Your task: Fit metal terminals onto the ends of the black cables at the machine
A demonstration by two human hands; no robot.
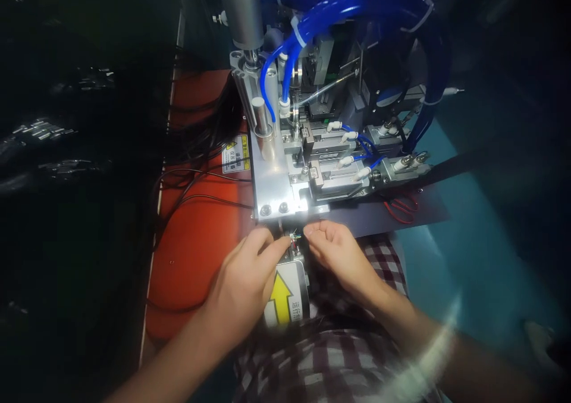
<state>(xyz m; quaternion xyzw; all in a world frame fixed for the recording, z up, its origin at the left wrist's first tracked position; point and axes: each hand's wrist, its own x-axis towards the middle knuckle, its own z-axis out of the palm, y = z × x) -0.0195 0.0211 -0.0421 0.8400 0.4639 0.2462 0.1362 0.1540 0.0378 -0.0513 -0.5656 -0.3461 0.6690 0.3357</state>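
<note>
My left hand (247,266) is closed, thumb and index finger pressed together at a small metallic part with green and whitish wire-like ends (295,236). The part is too small for me to name its kind. Just to its right, my right hand (334,248) pinches with thumb and forefinger; anything between those fingertips is too small to make out. Both hands are in front of the bright metal plate (272,183) of a machine. Below the small part lies a machine unit with a yellow arrow label (282,296), partly covered by my left hand.
Blue air hoses (357,2) arch over the machine's pneumatic slides (341,180). Black cables (196,198) cross the orange surface (191,248) at left. Red-handled scissors or pliers (401,210) lie on the dark base plate (428,213) at right.
</note>
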